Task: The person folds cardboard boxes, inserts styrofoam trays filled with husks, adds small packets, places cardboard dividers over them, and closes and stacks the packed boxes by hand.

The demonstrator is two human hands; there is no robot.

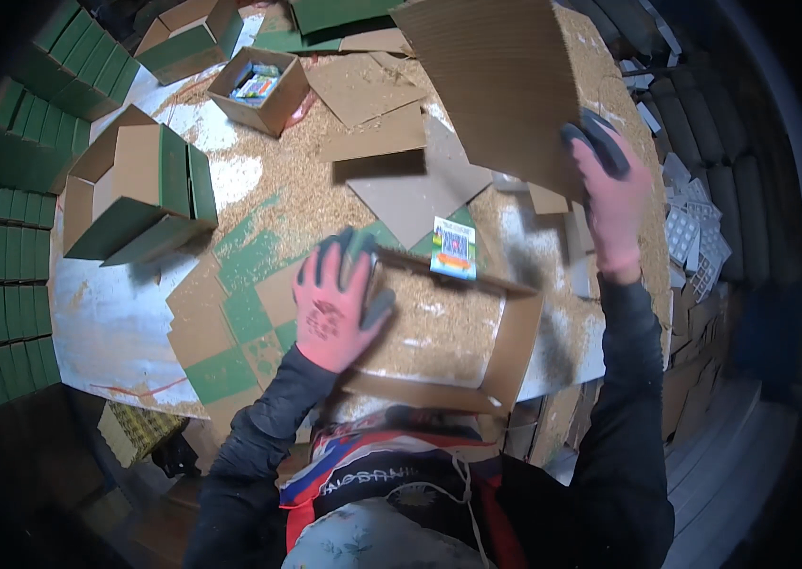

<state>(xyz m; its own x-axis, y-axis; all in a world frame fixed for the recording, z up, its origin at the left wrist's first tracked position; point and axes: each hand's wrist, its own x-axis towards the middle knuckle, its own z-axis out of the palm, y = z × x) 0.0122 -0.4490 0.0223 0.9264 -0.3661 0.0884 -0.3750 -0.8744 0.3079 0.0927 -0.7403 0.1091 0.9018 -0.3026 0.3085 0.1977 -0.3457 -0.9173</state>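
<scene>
My right hand [611, 190], in a pink glove with dark fingertips, is closed on the near right edge of a large brown cardboard sheet [496, 90], which is raised and tilted above the table. In front of me sits an open cardboard frame [515, 341], its low walls around a patch of sawdust-covered table. My left hand [330, 313], gloved alike, lies with fingers stretched and spread at the frame's far left corner, thumb apart. A small printed card [454, 248] with a blue and white face leans at the frame's far wall.
Sawdust and flat cardboard pieces [363, 90] cover much of the table. Open green-and-brown boxes [140, 175] stand at left, with a small box [263, 104] holding printed packets behind. Green cartons [2, 256] are stacked far left. White trays [695, 232] and dark rolls lie at right.
</scene>
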